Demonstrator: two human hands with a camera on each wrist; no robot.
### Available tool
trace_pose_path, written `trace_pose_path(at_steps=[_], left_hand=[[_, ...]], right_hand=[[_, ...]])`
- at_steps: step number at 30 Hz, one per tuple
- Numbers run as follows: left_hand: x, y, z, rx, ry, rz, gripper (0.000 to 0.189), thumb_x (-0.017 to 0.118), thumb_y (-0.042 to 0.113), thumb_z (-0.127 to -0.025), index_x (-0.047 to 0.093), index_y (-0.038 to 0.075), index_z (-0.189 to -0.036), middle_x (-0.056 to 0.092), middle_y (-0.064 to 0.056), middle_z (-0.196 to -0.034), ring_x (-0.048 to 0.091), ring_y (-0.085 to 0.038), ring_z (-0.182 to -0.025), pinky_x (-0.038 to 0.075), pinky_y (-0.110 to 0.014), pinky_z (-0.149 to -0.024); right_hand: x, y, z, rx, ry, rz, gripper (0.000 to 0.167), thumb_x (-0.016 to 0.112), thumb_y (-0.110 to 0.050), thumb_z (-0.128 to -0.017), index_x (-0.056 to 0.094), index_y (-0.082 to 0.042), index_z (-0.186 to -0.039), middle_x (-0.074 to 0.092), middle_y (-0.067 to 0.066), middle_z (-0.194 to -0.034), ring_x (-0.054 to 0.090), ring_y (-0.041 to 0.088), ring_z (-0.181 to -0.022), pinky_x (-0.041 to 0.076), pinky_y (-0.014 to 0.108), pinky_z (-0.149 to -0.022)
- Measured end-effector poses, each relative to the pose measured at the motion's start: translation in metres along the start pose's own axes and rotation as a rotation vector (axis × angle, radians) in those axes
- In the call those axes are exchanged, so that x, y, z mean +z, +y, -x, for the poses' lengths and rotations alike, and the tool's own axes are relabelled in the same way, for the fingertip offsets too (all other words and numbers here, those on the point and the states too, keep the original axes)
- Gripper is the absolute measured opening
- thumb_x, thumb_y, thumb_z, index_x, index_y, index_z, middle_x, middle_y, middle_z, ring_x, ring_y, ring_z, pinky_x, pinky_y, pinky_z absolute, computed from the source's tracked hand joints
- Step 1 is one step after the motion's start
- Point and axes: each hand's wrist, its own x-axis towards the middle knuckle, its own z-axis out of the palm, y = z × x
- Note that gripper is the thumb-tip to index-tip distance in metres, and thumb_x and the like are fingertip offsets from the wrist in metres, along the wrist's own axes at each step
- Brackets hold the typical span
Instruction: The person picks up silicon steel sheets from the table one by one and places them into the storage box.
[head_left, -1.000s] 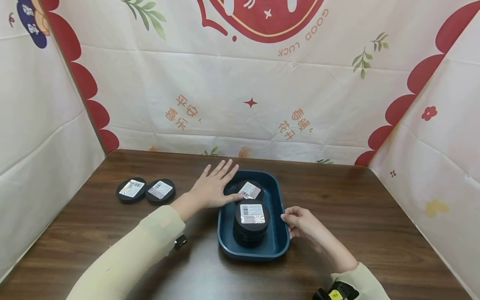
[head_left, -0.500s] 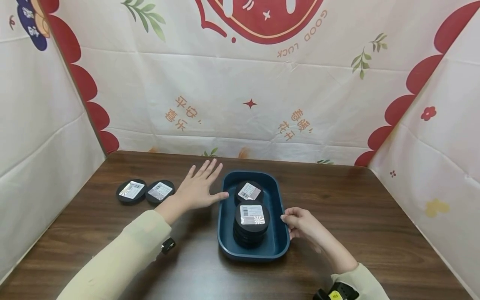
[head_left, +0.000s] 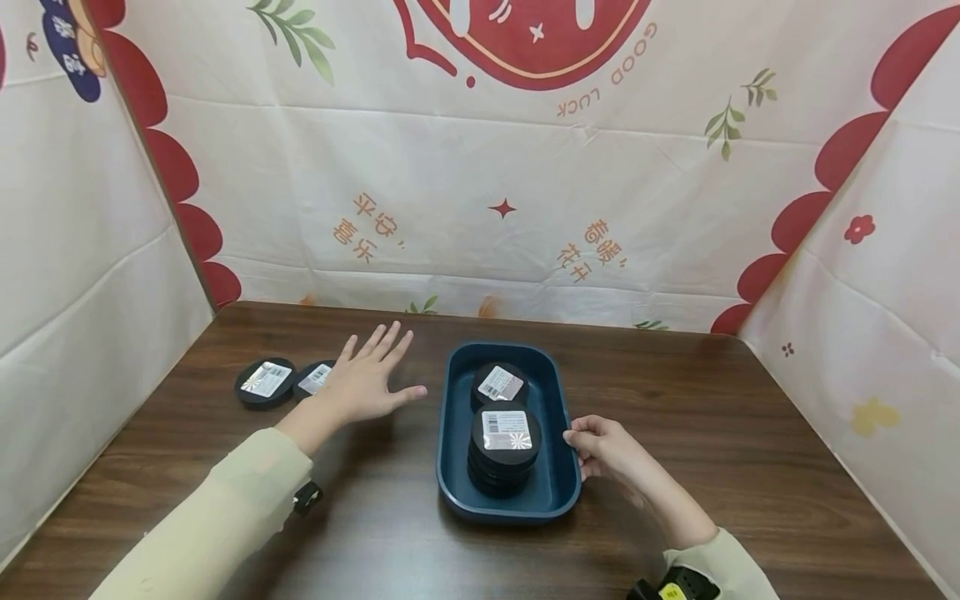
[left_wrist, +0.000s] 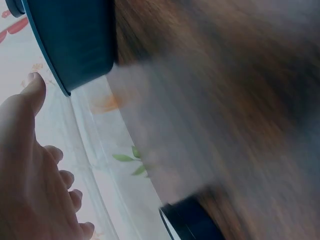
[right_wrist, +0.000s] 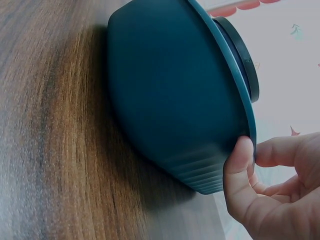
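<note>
A dark blue rectangular tray (head_left: 555,492) with rounded corners stands on the table. Inside it, a stack of round black discs (head_left: 506,433) with a white label on top sits in front of another labelled black disc (head_left: 500,384). My right hand (head_left: 611,450) pinches the tray's right rim between thumb and fingers, as the right wrist view shows. My left hand (head_left: 352,383), fingers spread and straight, is left of the tray and holds nothing. It partly covers a labelled black disc (head_left: 311,379); beside that lies another black disc (head_left: 266,382).
The brown wooden table (head_left: 405,550) reaches back to a white printed cloth (head_left: 450,242) with red scalloped edges. More white cloth hangs along the left and right sides.
My left hand has moved left from over the tray's left edge toward the two discs on the table. My right hand keeps its pinch on the rim; the tray stays put.
</note>
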Motion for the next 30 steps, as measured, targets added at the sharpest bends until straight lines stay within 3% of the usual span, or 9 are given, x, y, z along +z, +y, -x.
trace_pose_path(at_steps=[11,19,30], left_hand=[[0.001,-0.023,0.012,-0.081,0.017,-0.001,0.097,0.034,0.077,-0.081,0.008,0.015,-0.15,0.0,-0.011,-0.155,-0.003,-0.028,-0.142,-0.004,-0.057,-0.11],[0.0,-0.043,0.022,-0.13,0.016,-0.013,0.104,0.027,0.083,-0.076,0.007,0.013,-0.15,-0.001,-0.012,-0.155,-0.002,-0.033,-0.141,-0.003,-0.062,-0.108],[0.001,-0.069,0.04,-0.172,0.055,-0.008,0.1,0.04,0.074,-0.081,0.009,0.009,-0.15,0.005,-0.018,-0.154,0.003,-0.037,-0.141,0.002,-0.066,-0.105]], right_hand=[[0.0,0.003,0.001,-0.013,-0.015,-0.02,0.03,0.05,-0.012,-0.095,0.042,0.012,-0.113,0.049,0.008,-0.077,0.049,0.017,-0.064,0.049,0.027,-0.056],[0.0,0.003,0.001,-0.003,-0.008,-0.02,0.029,0.049,-0.011,-0.094,0.043,0.011,-0.112,0.048,0.008,-0.077,0.049,0.017,-0.064,0.049,0.027,-0.057],[-0.002,0.003,0.001,-0.03,-0.023,-0.022,0.028,0.05,-0.013,-0.094,0.044,0.011,-0.109,0.05,0.009,-0.077,0.049,0.018,-0.064,0.049,0.027,-0.056]])
